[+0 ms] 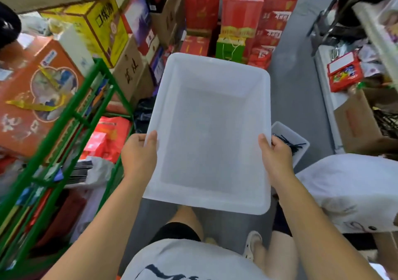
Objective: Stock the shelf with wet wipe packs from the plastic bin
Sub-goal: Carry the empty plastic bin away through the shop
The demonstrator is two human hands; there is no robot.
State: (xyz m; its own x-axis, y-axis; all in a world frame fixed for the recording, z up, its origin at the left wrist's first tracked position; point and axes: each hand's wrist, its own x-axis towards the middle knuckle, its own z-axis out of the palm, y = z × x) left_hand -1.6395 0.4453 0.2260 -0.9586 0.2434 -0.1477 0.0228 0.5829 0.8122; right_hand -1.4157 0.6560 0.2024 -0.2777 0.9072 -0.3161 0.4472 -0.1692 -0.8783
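hands – both on the plastic bin [217,59], one per long side, near the corners closest to the person.
left hand [139,155]: grips the left rim, thumb laid over the edge into the bin, fingers hidden under the outside wall.
right hand [276,157]: grips the right rim likewise, thumb on top of the edge, fingers curled round the outside.
plastic bin: translucent white, rectangular, open top facing the camera; held in the air above the grey floor [297,99] and over the person's bare knees. bare bottom and inner walls fully in view.
green rack [74,116]: metal frame along the left edge of the aisle, tilted in the wide view; flat packets and red bags on its tiers, too blurred to name.
orange gift box [32,99]: beside the rack's upper left, yellow ribbon across its window.
yellow carton [103,28]: behind the rack, among brown cartons.
red cartons [243,10]: stacked upright at the far end of the floor, beyond the bin's far rim.
small tub [284,129]: clear plastic, on the floor just beside the right hand, partly hidden by the bin; dark thin strips [289,143] inside.
white sack [349,185]: bulky, on the right, near the right forearm.
brown box [355,127]: open cardboard, right edge, behind the sack.
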